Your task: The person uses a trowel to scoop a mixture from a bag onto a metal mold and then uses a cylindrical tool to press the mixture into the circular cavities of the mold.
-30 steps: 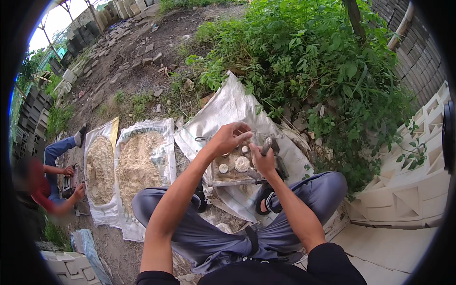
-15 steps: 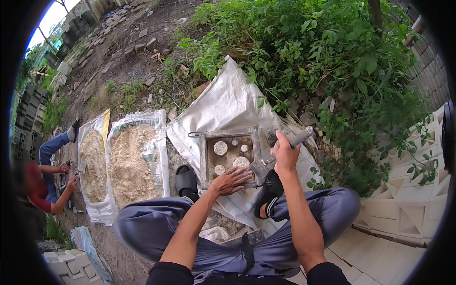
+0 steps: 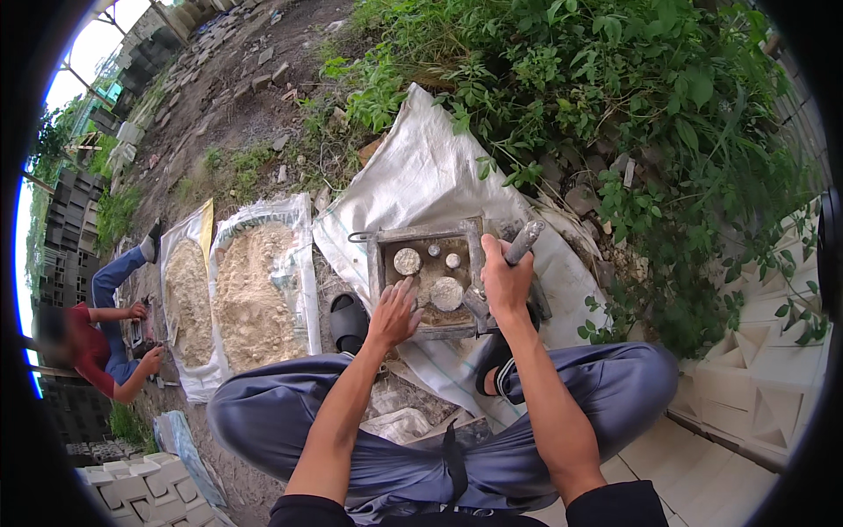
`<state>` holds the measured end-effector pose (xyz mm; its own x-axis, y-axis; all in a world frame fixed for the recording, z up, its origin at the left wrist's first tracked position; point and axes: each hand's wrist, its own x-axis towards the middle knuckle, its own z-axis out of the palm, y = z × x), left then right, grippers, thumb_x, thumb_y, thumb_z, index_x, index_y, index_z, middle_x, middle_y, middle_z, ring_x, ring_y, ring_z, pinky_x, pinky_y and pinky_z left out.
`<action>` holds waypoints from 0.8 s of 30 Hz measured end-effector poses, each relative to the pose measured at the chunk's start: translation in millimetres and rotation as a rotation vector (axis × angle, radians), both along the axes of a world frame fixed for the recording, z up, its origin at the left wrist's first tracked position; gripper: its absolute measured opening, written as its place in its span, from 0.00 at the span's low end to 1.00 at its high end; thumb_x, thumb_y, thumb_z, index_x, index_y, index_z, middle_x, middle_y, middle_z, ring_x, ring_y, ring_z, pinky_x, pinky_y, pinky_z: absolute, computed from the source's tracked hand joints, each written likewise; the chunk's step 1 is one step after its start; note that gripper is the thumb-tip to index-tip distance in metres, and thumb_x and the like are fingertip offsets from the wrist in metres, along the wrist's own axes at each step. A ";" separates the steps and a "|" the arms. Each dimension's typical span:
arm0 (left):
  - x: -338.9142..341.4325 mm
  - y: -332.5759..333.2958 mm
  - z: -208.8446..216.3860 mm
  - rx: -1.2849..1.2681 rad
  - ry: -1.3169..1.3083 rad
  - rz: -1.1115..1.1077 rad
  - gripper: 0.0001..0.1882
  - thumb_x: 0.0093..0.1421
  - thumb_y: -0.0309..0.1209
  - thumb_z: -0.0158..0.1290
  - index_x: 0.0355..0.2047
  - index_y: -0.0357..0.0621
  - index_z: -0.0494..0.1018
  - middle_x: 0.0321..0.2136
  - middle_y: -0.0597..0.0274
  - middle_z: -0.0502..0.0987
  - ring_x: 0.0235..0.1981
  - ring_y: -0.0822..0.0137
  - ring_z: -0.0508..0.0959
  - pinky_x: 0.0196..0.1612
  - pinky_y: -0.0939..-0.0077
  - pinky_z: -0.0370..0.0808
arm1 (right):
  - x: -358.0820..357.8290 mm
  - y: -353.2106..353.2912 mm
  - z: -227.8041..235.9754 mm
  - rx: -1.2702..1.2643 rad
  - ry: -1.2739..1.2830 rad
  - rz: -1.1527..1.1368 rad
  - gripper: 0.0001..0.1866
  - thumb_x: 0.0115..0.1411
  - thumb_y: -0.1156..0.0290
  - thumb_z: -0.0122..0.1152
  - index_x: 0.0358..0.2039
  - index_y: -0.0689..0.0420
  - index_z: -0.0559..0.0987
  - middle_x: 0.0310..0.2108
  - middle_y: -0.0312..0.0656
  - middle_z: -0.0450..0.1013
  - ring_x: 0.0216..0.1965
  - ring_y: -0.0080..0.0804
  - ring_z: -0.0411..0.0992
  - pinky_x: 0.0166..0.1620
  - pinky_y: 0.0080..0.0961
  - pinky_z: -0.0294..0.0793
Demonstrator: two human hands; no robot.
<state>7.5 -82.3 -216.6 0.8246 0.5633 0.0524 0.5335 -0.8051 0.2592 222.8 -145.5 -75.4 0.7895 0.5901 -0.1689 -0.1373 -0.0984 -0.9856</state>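
Note:
A square wooden frame with a metal loop at its far left corner stands on a white woven sheet in front of me. Inside, several round, pale, powder-coated pieces lie on brownish material, among them a large disc, another disc and a small one. My left hand is open, fingers spread over the frame's near left corner. Wrapped round the thick grey handle of a tool is my right hand, at the frame's right side. The tool's flat lower end meets the frame's near right edge.
Two open sacks of pale powder lie to the left. Beyond them a person in a red shirt works with both hands. Leafy plants crowd the far right, above stacked pale blocks. My sandaled feet flank the frame.
My left hand has drawn back leftward, uncovering the large disc. My right hand has shifted left and toward the frame, with the tool turned more upright. The view has shifted slightly.

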 end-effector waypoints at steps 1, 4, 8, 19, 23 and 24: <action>8.7 4.0 2.6 -0.038 0.055 -0.094 0.34 0.53 0.39 0.54 0.56 0.34 0.59 0.57 0.47 0.60 0.58 0.54 0.61 0.61 0.64 0.56 | 0.9 0.7 0.5 0.002 -0.008 0.003 0.20 0.56 0.65 0.56 0.09 0.55 0.64 0.09 0.28 0.57 0.10 0.17 0.55 0.15 0.21 0.52; 32.6 11.0 7.6 -0.077 0.104 -0.213 0.42 0.50 0.36 0.58 0.61 0.35 0.50 0.59 0.47 0.58 0.60 0.53 0.59 0.62 0.66 0.56 | 3.3 0.2 -2.5 0.013 0.006 -0.015 0.21 0.56 0.65 0.56 0.09 0.54 0.64 0.08 0.27 0.57 0.10 0.17 0.55 0.15 0.20 0.51; 44.1 22.5 -37.6 -0.106 0.062 -0.218 0.50 0.44 0.27 0.57 0.63 0.36 0.40 0.59 0.46 0.57 0.61 0.56 0.59 0.60 0.66 0.59 | 0.1 2.7 -1.3 0.063 0.029 0.000 0.21 0.56 0.65 0.56 0.08 0.55 0.64 0.08 0.28 0.58 0.09 0.16 0.55 0.14 0.21 0.51; 43.5 26.8 -55.0 -0.231 0.068 -0.136 0.40 0.35 0.25 0.61 0.53 0.39 0.61 0.50 0.51 0.66 0.51 0.52 0.68 0.55 0.65 0.66 | 5.2 -1.5 -3.3 0.025 0.000 -0.045 0.22 0.56 0.67 0.56 0.08 0.55 0.63 0.09 0.26 0.56 0.10 0.15 0.52 0.15 0.22 0.48; 42.2 29.8 -51.0 -0.230 0.080 -0.128 0.37 0.35 0.26 0.63 0.50 0.39 0.64 0.47 0.52 0.68 0.49 0.52 0.69 0.53 0.65 0.67 | 1.4 0.2 -0.2 0.063 -0.009 -0.037 0.22 0.56 0.67 0.55 0.08 0.55 0.60 0.10 0.25 0.53 0.13 0.14 0.50 0.17 0.24 0.46; 42.7 30.2 -49.8 -0.259 0.104 -0.127 0.35 0.36 0.26 0.63 0.48 0.39 0.64 0.46 0.51 0.68 0.48 0.52 0.69 0.52 0.65 0.67 | 0.0 0.1 0.9 0.067 -0.009 -0.037 0.22 0.56 0.67 0.55 0.08 0.55 0.60 0.10 0.25 0.53 0.13 0.14 0.50 0.17 0.24 0.46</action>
<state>50.2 -52.1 -266.4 0.8828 0.4387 -0.1679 0.4671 -0.7814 0.4139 222.7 -145.4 -74.5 0.8125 0.5699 -0.1224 -0.1304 -0.0270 -0.9911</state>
